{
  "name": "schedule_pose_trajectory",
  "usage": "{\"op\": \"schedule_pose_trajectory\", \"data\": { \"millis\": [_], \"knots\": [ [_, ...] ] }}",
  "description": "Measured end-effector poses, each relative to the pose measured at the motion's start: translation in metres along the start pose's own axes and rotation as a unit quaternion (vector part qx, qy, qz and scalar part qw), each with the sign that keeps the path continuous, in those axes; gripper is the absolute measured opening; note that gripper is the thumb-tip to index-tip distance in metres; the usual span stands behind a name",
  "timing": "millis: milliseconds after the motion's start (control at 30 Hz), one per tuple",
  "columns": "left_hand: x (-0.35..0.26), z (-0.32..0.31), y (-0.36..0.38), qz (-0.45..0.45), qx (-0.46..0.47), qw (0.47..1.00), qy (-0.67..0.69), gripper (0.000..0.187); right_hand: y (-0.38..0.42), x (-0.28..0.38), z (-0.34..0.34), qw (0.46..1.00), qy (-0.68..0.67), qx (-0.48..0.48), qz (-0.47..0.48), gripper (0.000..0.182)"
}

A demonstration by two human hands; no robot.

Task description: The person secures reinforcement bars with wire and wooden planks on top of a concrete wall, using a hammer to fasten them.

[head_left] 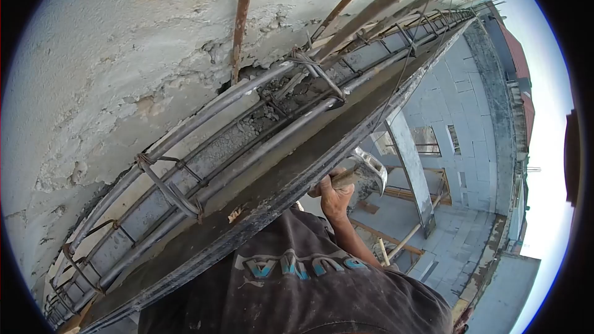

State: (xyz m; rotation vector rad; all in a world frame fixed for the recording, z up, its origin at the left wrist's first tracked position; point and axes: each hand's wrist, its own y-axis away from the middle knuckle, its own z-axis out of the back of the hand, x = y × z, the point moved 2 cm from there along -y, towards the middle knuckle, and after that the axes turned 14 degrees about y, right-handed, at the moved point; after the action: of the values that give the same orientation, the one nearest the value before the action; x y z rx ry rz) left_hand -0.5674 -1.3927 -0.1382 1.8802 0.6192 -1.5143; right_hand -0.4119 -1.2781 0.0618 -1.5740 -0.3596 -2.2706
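My right hand (337,196) is closed around the handle of a claw hammer (373,167), just beyond the outer edge of a long formwork board (291,173). The hammer's pale metal head points to the right, away from my body. Part of its handle is hidden by my fingers. My left hand is out of sight. Between the board and the rough wall (136,43) runs a cage of steel reinforcing bars (235,154), its stirrups tied with wire. Grey concrete rubble (263,120) lies inside the cage.
Rusty bars (243,21) rise close to the wall. A small chip (234,214) rests on the board. Well below are grey block walls (461,105), a slanting plank (411,173) and timber poles (405,241). Thin wires (405,74) cross near the board.
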Motion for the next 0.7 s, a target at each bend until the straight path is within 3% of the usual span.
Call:
{"op": "schedule_pose_trajectory", "data": {
  "millis": [67, 267, 367, 433, 467, 567, 700],
  "knots": [
    [0.005, -0.001, 0.003, 0.010, -0.011, 1.000, -0.010, 0.044, 0.003, 0.001, 0.003, 0.998, 0.047, -0.032, 0.031, 0.029],
    [-0.006, -0.003, 0.011, 0.037, -0.025, 0.999, -0.007, 0.044, 0.020, -0.025, 0.016, 0.997, -0.010, -0.033, -0.063, 0.027],
    [-0.008, -0.002, 0.014, 0.049, -0.031, 0.998, -0.003, 0.044, 0.029, -0.062, 0.022, 0.996, 0.036, -0.021, -0.078, 0.029],
    [-0.009, -0.002, 0.016, 0.057, -0.038, 0.998, -0.001, 0.044, 0.027, -0.046, 0.016, 0.998, 0.048, -0.005, -0.029, 0.029],
    [-0.009, -0.002, 0.016, 0.060, -0.040, 0.997, 0.001, 0.044, 0.026, -0.036, 0.015, 0.987, 0.163, 0.001, 0.008, 0.030],
    [-0.012, 0.000, 0.017, 0.073, -0.044, 0.996, 0.004, 0.044, 0.042, -0.070, 0.016, 0.981, 0.193, 0.029, -0.002, 0.030],
    [-0.022, 0.004, 0.014, 0.096, -0.047, 0.994, 0.012, 0.044, 0.037, -0.040, 0.001, 0.980, 0.179, 0.084, 0.033, 0.038]
  ]
}}
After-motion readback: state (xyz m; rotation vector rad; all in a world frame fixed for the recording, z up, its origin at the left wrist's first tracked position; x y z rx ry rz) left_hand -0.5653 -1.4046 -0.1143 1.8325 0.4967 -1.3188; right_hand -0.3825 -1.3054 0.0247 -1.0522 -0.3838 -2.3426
